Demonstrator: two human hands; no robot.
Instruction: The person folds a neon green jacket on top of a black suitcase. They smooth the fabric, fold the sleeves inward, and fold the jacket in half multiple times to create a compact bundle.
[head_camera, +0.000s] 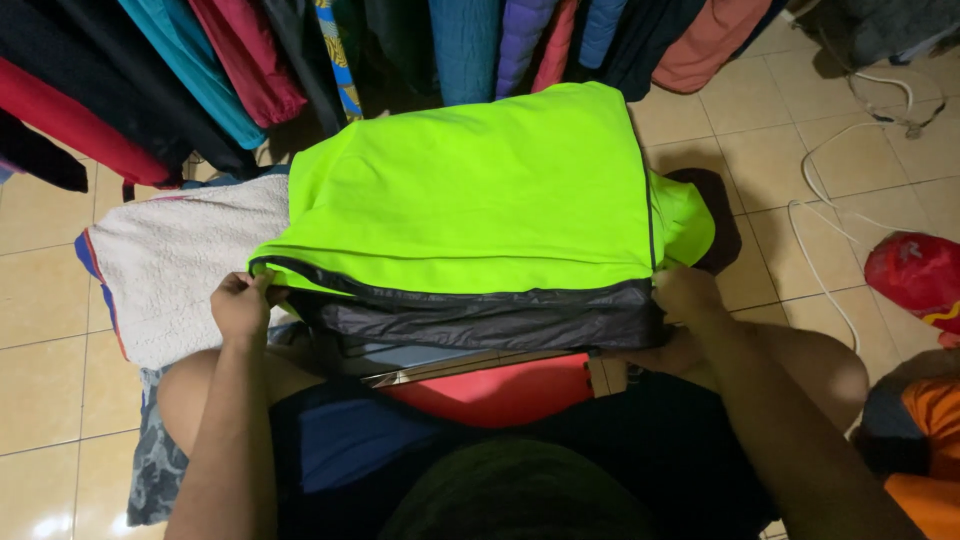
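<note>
- A folded neon-green jacket (480, 190) with a dark grey hem band lies flat in front of the seated person, its hem edge toward the knees.
- The left hand (240, 303) pinches the near left corner of the jacket, fingers curled shut on the dark-edged hem.
- The right hand (685, 297) grips the near right corner of the same hem, closed on the fabric; the fingertips are tucked under the cloth.
- The two hands are well apart, one at each end of the hem.
- The jacket rests on a stack: under it show a thin light-coloured edge and a red piece (500, 392), close to the person's lap.
- A white fleecy cloth (170, 265) with a red and blue border lies just left of the jacket, partly beneath it.
- No box, bag or bin is visible.
- Hanging clothes (300, 60) in many colours fill the top edge.
- A white cord (815, 215) trails over the tiled floor (40, 300) on the right, near a red rounded object (915, 272).
</note>
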